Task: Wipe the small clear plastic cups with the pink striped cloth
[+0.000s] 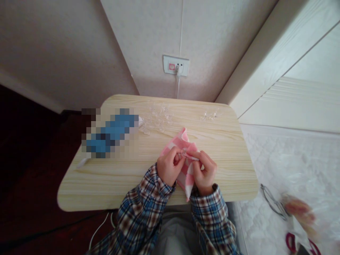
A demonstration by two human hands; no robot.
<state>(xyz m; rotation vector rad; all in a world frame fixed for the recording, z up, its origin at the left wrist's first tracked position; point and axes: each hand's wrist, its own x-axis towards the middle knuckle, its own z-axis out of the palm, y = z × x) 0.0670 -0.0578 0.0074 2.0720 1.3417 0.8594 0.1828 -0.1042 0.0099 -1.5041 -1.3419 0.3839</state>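
Observation:
A pink and white checked cloth [181,141] is held up over the near middle of the wooden table. My left hand [169,165] pinches a small clear piece [183,152] at the cloth's upper part. From the other side, my right hand [204,170] has its fingers closed on the cloth, its fingertips close to the clear piece. How the clear piece meets the fabric is too small to tell. Several similar clear pieces [159,118] lie in a loose cluster behind the hands, and a few more [209,115] rest at the table's back right.
At the left of the table [106,184] lies a blurred-out blue package [114,131]. A wall socket [176,66] with a plugged-in white cable is behind. On the white quilted bed at right are glasses [273,202] and scissors with dark red handles [290,242].

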